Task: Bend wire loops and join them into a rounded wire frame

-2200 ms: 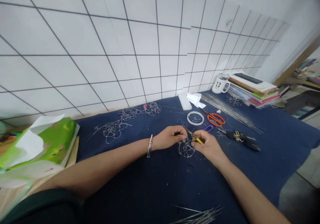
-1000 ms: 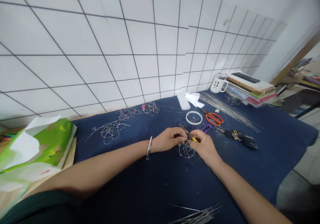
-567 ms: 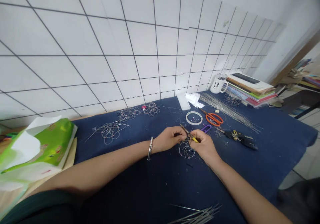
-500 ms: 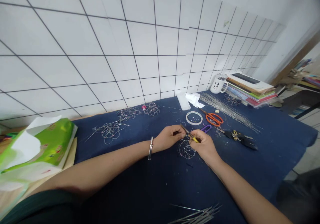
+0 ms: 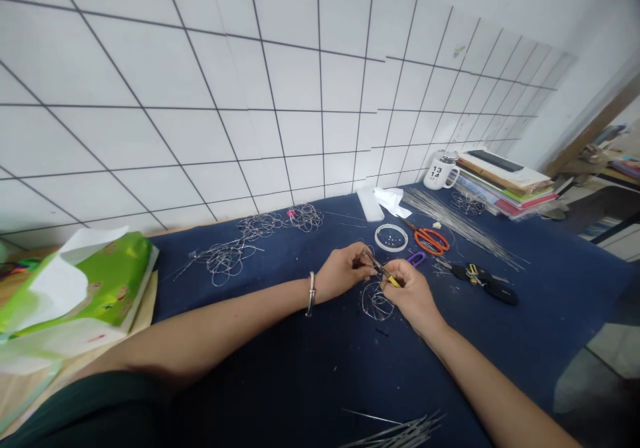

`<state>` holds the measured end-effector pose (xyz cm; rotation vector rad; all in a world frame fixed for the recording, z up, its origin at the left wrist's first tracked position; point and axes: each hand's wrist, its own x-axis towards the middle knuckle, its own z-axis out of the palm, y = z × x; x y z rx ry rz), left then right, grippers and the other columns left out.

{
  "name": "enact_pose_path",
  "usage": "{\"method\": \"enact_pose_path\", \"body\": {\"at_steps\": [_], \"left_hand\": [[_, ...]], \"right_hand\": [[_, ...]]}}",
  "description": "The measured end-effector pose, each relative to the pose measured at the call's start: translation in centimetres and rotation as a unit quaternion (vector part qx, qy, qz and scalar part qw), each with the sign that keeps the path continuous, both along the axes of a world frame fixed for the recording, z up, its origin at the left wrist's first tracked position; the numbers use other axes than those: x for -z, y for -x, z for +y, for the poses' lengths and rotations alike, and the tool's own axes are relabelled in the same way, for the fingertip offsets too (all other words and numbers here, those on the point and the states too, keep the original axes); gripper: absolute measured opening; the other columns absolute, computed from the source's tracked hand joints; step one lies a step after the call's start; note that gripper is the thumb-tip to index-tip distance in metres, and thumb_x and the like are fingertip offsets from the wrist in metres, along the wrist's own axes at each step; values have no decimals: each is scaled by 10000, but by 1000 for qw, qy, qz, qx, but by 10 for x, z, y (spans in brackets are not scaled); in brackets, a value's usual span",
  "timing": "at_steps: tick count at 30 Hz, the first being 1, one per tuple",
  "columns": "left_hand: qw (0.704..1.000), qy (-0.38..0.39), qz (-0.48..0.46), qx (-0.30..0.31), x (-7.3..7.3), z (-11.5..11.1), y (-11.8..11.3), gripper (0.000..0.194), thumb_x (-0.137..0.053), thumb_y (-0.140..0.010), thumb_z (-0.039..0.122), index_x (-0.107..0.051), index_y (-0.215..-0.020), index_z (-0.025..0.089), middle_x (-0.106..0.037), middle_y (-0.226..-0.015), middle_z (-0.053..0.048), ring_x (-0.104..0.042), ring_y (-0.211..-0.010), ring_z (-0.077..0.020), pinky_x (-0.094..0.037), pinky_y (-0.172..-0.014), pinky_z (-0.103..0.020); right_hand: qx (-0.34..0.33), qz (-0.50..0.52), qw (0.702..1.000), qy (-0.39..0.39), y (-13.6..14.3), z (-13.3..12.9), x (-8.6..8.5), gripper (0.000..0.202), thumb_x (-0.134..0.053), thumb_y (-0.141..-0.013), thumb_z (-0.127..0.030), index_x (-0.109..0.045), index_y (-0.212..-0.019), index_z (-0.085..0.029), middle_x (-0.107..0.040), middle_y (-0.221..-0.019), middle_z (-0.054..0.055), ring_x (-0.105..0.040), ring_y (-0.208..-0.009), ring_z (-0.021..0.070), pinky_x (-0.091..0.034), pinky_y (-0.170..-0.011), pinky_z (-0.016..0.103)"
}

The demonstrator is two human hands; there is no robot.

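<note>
My right hand [image 5: 409,287] is closed around a pair of small pliers [image 5: 393,280] with a yellow handle. Their dark jaws point up and left, to the fingertips of my left hand [image 5: 345,273]. That hand is pinched on the wire at the jaws; the exact grip is partly hidden by the fingers. Below both hands hangs or lies a coil of looped wire [image 5: 377,303] with tiny pinkish beads. A purple loop-shaped handle [image 5: 416,258] shows just behind my right hand; I cannot tell what it belongs to.
Behind are a white ring-shaped dish [image 5: 391,237] of beads, orange-handled scissors [image 5: 431,241] and long straight wires [image 5: 460,225]. Black pliers [image 5: 483,281] lie right, looped wire pieces [image 5: 227,261] left. A mug [image 5: 440,171], books [image 5: 505,181] and a tissue pack [image 5: 117,281] stand around; cut wires [image 5: 400,433] lie in front.
The view has shifted slightly. Both hands stay together at the pliers' jaws, with the wire still pinched, and the left fingers have moved only a little.
</note>
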<state>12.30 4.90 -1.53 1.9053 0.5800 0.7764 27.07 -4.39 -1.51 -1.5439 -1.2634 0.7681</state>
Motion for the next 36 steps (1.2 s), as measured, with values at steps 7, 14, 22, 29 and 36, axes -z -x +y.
{"method": "enact_pose_path", "body": {"at_steps": [7,14,22,29,36], "left_hand": [[1000,-15,-7,12,-4,-1,4,96,-567,-755,193,-532,-831,147,-607,-785,-12,-562,-706,-92,-458,-670,-226],[1000,3,-18,-10,-2,-2,3,125,-591,-720,179,-521,-818,143,-604,-763,-10,-549,-661,-83,-452,-625,-211],[999,20,31,-20,-19,-5,7,98,-583,-715,221,-591,-706,124,-575,-645,4,-497,-581,-73,-414,-556,-188],[998,65,21,12,-22,-7,4,109,-553,-737,223,-611,-732,130,-630,-743,-21,-546,-571,-75,-451,-567,-199],[999,11,39,-21,-12,-5,2,108,-596,-714,229,-581,-778,144,-610,-695,1,-536,-605,-82,-437,-570,-196]], "right_hand": [[7,22,1000,0,1,-1,-5,182,-557,-631,-175,-501,-804,-185,-522,-647,-42,-458,-559,95,-357,-534,207],[0,20,1000,-6,0,-1,-4,186,-556,-643,-170,-492,-817,-185,-526,-660,-38,-465,-564,95,-365,-542,210],[9,6,1000,-5,0,-2,-7,183,-552,-643,-181,-493,-816,-189,-527,-647,-38,-465,-557,98,-364,-536,213],[-3,19,1000,-7,1,-2,-7,190,-557,-632,-181,-498,-812,-191,-534,-651,-36,-463,-547,99,-363,-526,213],[-8,14,1000,-8,2,-2,-8,193,-552,-634,-176,-491,-817,-191,-528,-648,-40,-459,-545,97,-357,-520,210]]}}
